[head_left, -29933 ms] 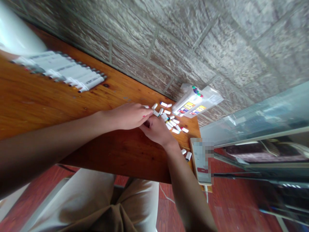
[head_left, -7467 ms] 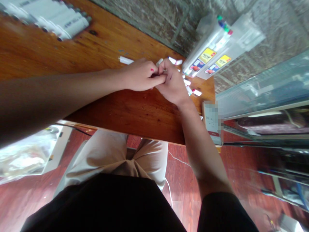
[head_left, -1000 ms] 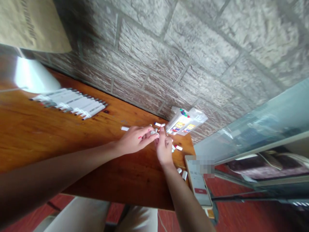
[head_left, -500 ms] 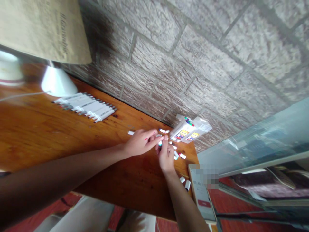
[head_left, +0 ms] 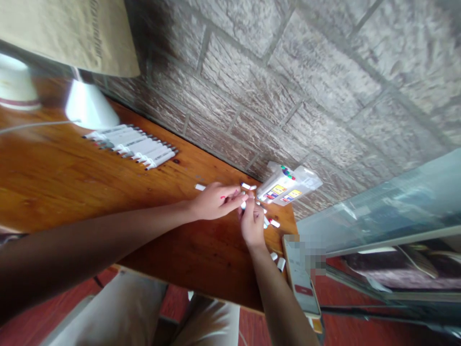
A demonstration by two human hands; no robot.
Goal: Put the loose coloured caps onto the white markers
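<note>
My left hand (head_left: 215,202), with a red mark on its back, reaches in from the left, its thumb and fingers closed together. Against its fingertips my right hand (head_left: 253,227) is closed too. Between the two hands shows a small white marker (head_left: 243,204), mostly covered by fingers. Several short white pieces like markers or caps lie around the hands: one with a dark end (head_left: 245,186) behind, one with a red end (head_left: 274,223) to the right, and a plain white one (head_left: 200,187) beyond my left hand.
A row of grey-white markers (head_left: 133,146) lies by the lamp base (head_left: 90,105). A clear plastic case (head_left: 288,185) with coloured pens leans near the brick wall (head_left: 245,72). Two white caps (head_left: 281,264) lie beside a phone-like tablet (head_left: 301,278) at the table's (head_left: 173,254) right edge.
The view has shifted, so the scene sits slightly higher and further right. Both hands remain together at the same spot, and the white piece between them has turned slightly.
</note>
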